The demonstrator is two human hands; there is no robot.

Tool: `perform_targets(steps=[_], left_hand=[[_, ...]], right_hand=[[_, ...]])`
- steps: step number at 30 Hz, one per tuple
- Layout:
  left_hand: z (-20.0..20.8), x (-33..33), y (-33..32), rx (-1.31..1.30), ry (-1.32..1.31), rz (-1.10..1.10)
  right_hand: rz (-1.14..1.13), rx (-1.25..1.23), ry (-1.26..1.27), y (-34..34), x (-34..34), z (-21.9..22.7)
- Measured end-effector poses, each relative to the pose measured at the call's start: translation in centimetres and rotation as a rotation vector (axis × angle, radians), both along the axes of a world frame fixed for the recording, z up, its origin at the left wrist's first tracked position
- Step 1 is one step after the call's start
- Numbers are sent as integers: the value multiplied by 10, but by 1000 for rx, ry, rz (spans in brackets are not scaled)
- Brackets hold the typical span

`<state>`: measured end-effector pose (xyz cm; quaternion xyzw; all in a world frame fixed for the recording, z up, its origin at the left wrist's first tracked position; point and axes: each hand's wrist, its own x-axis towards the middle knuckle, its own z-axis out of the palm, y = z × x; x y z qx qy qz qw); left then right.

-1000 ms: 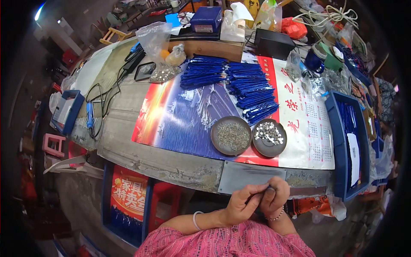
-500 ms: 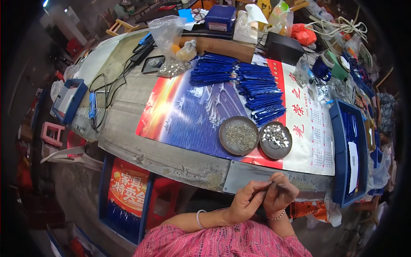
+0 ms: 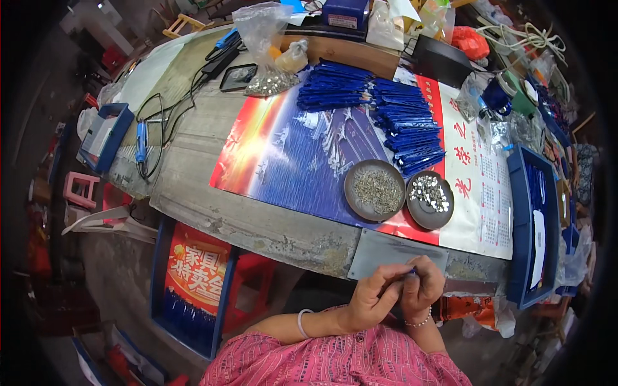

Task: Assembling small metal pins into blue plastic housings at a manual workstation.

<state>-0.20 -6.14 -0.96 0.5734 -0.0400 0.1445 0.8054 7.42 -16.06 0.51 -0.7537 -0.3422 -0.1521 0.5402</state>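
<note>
Blue plastic forms the shallow tray (image 3: pixel 103 132) at nine o'clock on the worn grey table (image 3: pixel 257 222), with a pale sheet lying in it; toward eleven o'clock a clear bag (image 3: pixel 262 45) sags over a heap of small silvery bits. Glossy and flat, a big poster (image 3: pixel 302 154) covers the tabletop's middle, red at its left edge and deep blue across. On its near edge sit two round dark dishes, just beside each other: the left dish (image 3: pixel 375 190) holds a mat of fine greyish metal pieces, the right dish (image 3: pixel 430 199) holds shiny rounded silver pieces. Behind them, at twelve to one o'clock, slim blue pens (image 3: pixel 399 119) lie fanned in a dense pile. At six o'clock, below the table's edge, the left hand (image 3: pixel 372 301) and right hand (image 3: pixel 423 289) press together, fingers closed around a small blue pen part (image 3: pixel 411 273) pinched between them. At three o'clock a long blue bin (image 3: pixel 519 219) holds more blue pieces and a white slip.
</note>
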Motion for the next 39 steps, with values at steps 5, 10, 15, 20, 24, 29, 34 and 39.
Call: perform_targets(steps=[5,10,15,20,24,29,34,39], left_hand=[[-5,-3,-2,-9,0,5],[-1,-8,-10,-143,44,-57],[0,-6,-16,-110,84,41],[-5,-6,-19,-110,116,13],[1,-10,-23,-83,93,32],[4,-5,-18,-157,132,70],[-7,-6,-18,-108,90,72],[-4,-7,-18,-118,119,92]], right_hand=[[-137,-140,-113,1,-12,-1],[61,367,438,-3,-14,2],[129,360,34,-3,-1,-7],[103,212,93,-13,-8,-15],[16,357,590,-15,-17,-2],[141,-7,365,-27,-10,5],[-71,-103,-48,-18,-11,-11],[-19,-163,156,-21,-16,-6]])
